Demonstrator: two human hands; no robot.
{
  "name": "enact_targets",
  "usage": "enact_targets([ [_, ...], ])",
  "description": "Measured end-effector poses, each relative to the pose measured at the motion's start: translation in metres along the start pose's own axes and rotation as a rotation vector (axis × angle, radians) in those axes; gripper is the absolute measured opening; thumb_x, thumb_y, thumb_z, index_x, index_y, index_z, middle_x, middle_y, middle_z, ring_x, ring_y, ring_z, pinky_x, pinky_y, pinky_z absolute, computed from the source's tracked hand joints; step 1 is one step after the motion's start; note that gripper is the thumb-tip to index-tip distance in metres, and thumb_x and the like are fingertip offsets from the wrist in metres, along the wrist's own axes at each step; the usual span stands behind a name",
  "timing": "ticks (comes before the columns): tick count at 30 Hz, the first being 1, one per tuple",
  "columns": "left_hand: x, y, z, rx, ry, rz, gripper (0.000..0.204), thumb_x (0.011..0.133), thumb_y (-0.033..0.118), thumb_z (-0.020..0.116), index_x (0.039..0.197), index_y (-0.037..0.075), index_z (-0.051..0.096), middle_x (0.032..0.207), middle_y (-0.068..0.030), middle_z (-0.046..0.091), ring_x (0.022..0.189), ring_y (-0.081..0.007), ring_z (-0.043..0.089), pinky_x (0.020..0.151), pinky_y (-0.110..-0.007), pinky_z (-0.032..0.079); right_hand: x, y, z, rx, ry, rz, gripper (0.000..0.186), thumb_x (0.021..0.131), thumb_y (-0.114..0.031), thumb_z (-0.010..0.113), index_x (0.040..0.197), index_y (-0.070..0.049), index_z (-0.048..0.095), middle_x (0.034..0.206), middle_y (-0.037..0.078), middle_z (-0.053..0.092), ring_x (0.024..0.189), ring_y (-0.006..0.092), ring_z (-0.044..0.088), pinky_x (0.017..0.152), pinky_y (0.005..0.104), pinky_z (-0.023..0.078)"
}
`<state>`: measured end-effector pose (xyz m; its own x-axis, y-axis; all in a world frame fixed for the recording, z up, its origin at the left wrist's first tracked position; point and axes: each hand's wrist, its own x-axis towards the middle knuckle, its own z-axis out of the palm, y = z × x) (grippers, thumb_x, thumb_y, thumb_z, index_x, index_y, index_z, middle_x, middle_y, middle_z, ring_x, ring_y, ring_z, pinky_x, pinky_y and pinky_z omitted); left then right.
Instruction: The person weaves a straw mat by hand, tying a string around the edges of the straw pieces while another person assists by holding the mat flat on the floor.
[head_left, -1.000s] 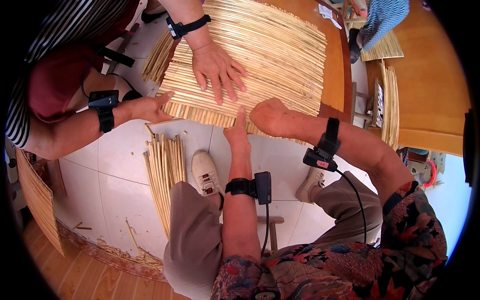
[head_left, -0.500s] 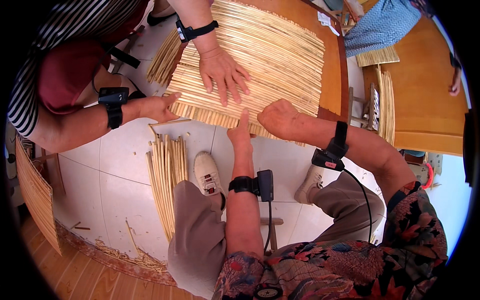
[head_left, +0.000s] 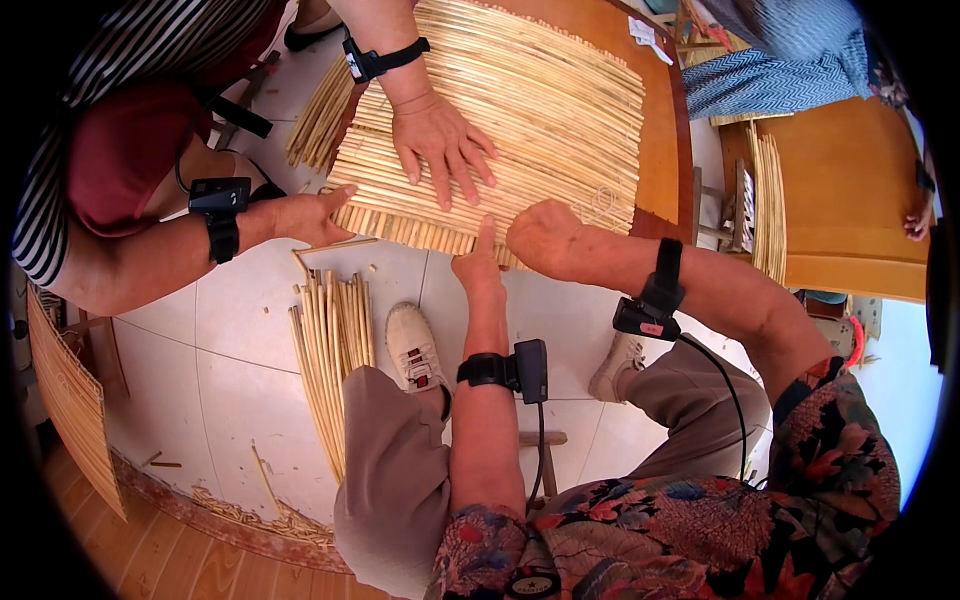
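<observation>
A mat of straw-coloured reed stalks (head_left: 540, 110) lies over the table's near edge, with short stalk ends lining its front side. My left hand (head_left: 480, 268) pinches that front edge, one digit stretched on top and the other fingers mostly hidden underneath. Just right of it, my right hand (head_left: 543, 238) is curled closed against the mat near the edge; what its fingers hold is hidden. A thin loop of thread (head_left: 605, 198) lies on the mat beyond my right wrist. A co-worker's spread hand (head_left: 440, 145) presses on the mat, and their other hand (head_left: 312, 218) grips its left corner.
Loose reed stalks (head_left: 328, 345) stand bundled beside my left knee. More stalks (head_left: 318, 115) lie left of the wooden table (head_left: 655, 150). Another woven panel (head_left: 72, 395) leans at far left, and scraps (head_left: 270, 517) litter the floor. A person in blue patterned cloth (head_left: 780, 75) is at upper right.
The mat and the hands on it appear slightly farther left. Both my hands keep about the same grip. At upper right, the person in blue has shifted.
</observation>
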<state>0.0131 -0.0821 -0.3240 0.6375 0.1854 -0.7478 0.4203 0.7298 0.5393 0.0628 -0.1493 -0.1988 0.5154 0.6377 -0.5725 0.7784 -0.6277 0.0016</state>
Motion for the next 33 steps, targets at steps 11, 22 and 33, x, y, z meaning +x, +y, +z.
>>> enact_targets([
  [11,0.0,-0.001,0.001,-0.019,0.007,0.011,0.03,0.077,0.02,0.069,0.096,-0.001,0.059,0.08,-0.0051,0.061,0.055,-0.0108,0.053,0.039,-0.024,0.037,-0.002,0.002,0.011,-0.012,0.106,-0.003,0.005,0.066,-0.005,0.058,0.069,-0.006,0.061,0.068,0.012,0.062,0.065,0.0259,0.063,0.051,0.0355,0.048],
  [22,-0.004,0.0,0.004,0.006,0.037,0.019,0.031,0.076,0.02,0.069,0.096,-0.001,0.059,0.079,-0.0062,0.061,0.054,-0.0117,0.053,0.035,-0.024,0.036,-0.003,0.0,0.007,0.122,0.04,0.046,0.008,0.067,-0.004,0.057,0.074,-0.004,0.061,0.07,0.015,0.061,0.069,0.0281,0.063,0.056,0.0365,0.049],
  [33,-0.011,0.001,0.008,0.056,0.092,0.041,0.027,0.077,0.02,0.069,0.09,-0.002,0.06,0.079,-0.0071,0.061,0.053,-0.0114,0.052,0.036,-0.024,0.036,-0.007,0.002,0.019,0.109,0.128,0.001,0.006,0.067,-0.006,0.058,0.072,-0.004,0.06,0.068,0.015,0.061,0.064,0.027,0.063,0.051,0.0371,0.049],
])
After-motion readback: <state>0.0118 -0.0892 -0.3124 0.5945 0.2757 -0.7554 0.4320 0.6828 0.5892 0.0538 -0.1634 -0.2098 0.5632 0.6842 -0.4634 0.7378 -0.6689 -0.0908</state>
